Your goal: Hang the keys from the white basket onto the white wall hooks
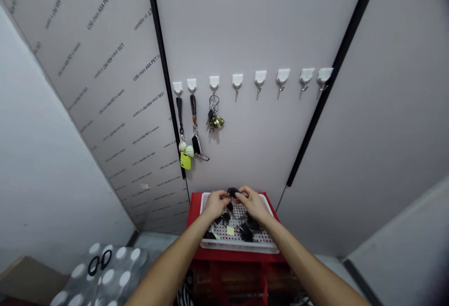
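Note:
A black car key fob [233, 192] is held between my two hands, over the far part of a white perforated basket [242, 245]. My right hand [253, 204] pinches its right side. My left hand [216, 203] has thumb and fingers closed at its left end, perhaps on its ring, which is too small to make out. Below my hands, several dark key sets [246, 232] and a pale yellow note [230, 230] lie in the basket.
The basket stands on a red stand [196, 207] against the wall. White hooks [260, 77] run across the panel; three at left carry keys, including a yellow-green fob [185, 161] and a brass-coloured bunch [217, 121]. Scissors [100, 262] lie on wrapped bottles [108, 277] at lower left.

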